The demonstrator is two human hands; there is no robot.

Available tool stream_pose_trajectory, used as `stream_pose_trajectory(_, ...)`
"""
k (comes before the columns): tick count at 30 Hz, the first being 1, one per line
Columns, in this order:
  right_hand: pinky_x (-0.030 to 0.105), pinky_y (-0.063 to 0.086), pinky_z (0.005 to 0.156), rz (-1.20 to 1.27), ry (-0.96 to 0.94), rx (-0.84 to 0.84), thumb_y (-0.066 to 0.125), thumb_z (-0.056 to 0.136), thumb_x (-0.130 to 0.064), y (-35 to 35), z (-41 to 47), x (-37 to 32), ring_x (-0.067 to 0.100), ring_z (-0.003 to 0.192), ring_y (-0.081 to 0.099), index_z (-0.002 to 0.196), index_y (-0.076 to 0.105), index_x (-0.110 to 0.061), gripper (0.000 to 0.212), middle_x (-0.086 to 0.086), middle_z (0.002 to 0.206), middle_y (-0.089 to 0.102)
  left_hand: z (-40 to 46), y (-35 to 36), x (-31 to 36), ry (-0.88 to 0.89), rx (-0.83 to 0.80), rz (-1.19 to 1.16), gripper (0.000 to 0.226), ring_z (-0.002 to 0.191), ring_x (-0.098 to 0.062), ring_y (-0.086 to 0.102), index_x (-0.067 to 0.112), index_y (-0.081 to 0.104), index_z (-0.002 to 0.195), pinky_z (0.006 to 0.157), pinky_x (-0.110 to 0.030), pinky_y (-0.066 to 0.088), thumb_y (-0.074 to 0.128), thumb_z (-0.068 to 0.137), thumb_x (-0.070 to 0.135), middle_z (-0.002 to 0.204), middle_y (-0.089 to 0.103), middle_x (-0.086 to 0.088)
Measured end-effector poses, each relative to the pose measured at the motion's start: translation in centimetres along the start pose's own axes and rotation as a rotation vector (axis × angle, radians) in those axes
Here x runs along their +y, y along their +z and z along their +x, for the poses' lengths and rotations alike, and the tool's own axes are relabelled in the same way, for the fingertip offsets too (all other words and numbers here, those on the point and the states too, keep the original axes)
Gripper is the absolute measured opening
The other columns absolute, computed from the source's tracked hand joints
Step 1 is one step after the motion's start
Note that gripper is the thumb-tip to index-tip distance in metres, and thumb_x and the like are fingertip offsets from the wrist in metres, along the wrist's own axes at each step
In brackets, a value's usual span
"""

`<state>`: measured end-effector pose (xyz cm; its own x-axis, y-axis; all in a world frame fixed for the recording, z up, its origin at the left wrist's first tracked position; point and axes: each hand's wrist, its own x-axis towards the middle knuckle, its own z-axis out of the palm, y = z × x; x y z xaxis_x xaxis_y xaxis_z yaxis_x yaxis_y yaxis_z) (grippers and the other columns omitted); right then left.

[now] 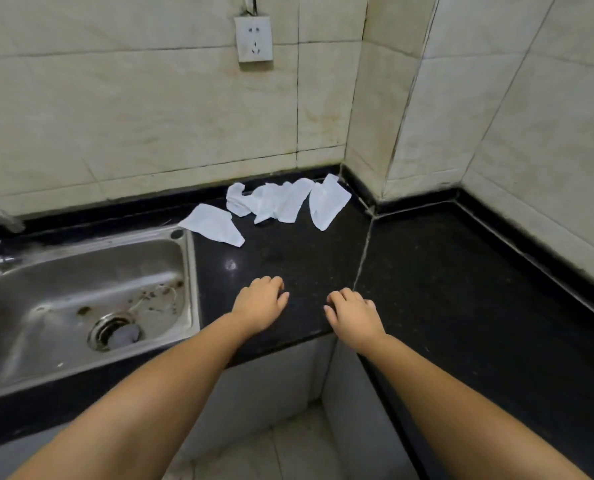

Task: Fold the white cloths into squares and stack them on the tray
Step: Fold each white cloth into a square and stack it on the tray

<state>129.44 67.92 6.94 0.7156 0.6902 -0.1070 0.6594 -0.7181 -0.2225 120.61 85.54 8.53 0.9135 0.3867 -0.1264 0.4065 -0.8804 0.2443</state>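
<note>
Two bare forearms reach in from the bottom of the view toward a black stone counter that bends around a tiled corner.

Nearest, the left hand [260, 304] rests palm down on the counter close to its front edge, fingers loosely bent, holding nothing. Just beside it at 3 o'clock, the right hand [353, 316] lies the same way, also holding nothing. A small gap of bare counter [461, 289] separates them.

At 9 o'clock from the hands sits a steel sink [81, 299] with a stained basin and open drain; part of a tap [1, 214] shows at its far left.

Farther back, at 12 o'clock from the hands and well apart from them, the white cloths lie near the wall. There seem to be three: a flat cloth [214, 224] nearest the sink, a crumpled cloth [271, 200] in the middle (possibly more than one piece bunched together), and a smoother cloth [327, 204] toward the corner. The row runs roughly 9 to 3 o'clock.

The flat cloth lies at about 11 o'clock from the left hand, the nearer hand; the corner cloth is straight ahead of the right hand. Either would need a forward reach.

No tray is in view. A wall socket [254, 39] hangs above.
</note>
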Motion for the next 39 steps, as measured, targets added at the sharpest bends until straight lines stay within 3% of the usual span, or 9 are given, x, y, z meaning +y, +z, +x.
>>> stream_pose_trajectory(10,0.037,0.038,0.097,0.008,0.068,-0.021,0.041,0.098,-0.036,0.0,14.4,4.1,0.021,0.115,0.050,0.123,0.051,-0.020,0.030,0.001,0.123,0.053,15.0,1.1,0.7,0.147,-0.091,0.025,0.028,0.112,-0.026,0.050,0.015,0.050,0.119,0.092,-0.041,0.043,0.041,0.097,0.028,0.121,0.054,-0.006)
stream_pose_trajectory(18,0.038,0.039,0.094,0.028,0.035,-0.011,0.045,0.096,-0.036,1.5,27.6,6.7,0.024,0.117,0.047,0.124,0.050,-0.016,0.034,0.005,0.126,0.051,28.7,1.9,0.5,0.150,-0.124,0.063,0.029,0.111,-0.028,0.050,0.014,0.045,0.124,0.089,-0.041,0.041,0.039,0.096,0.019,0.120,0.053,-0.009)
stream_pose_trajectory(23,0.035,0.037,0.090,0.038,0.058,0.039,0.049,0.094,-0.037,3.3,31.7,7.1,0.025,0.115,0.046,0.122,0.052,-0.016,0.034,0.006,0.124,0.051,32.7,3.6,0.2,0.222,-0.137,0.188,0.040,0.113,-0.027,0.049,0.014,0.041,0.132,0.090,-0.035,0.039,0.044,0.093,0.014,0.123,0.049,-0.009)
stream_pose_trajectory(28,0.036,0.036,0.084,0.073,0.067,0.101,0.047,0.095,-0.026,4.0,32.8,7.1,0.028,0.107,0.049,0.110,0.058,-0.013,0.023,0.009,0.114,0.055,33.9,4.8,-0.1,0.273,-0.112,0.251,0.034,0.115,-0.027,0.045,0.013,0.044,0.127,0.090,-0.034,0.037,0.042,0.093,0.014,0.124,0.046,-0.009)
stream_pose_trajectory(33,0.033,0.034,0.086,0.254,0.118,0.169,0.048,0.092,-0.024,1.4,31.2,7.2,0.021,0.098,0.050,0.095,0.055,-0.013,0.013,0.003,0.097,0.058,34.0,3.5,-0.3,0.320,0.007,0.189,0.027,0.109,-0.024,0.046,0.013,0.059,0.109,0.085,-0.033,0.036,0.041,0.098,0.028,0.115,0.049,-0.008)
stream_pose_trajectory(39,0.032,0.043,0.069,0.732,0.365,0.435,0.048,0.095,-0.021,-4.5,28.2,8.2,0.020,0.076,0.053,0.091,0.051,-0.016,0.007,0.003,0.081,0.057,32.6,-0.4,-2.1,0.352,0.126,0.032,0.032,0.107,-0.023,0.048,0.011,0.065,0.108,0.088,-0.033,0.036,0.049,0.096,0.035,0.115,0.051,-0.007)
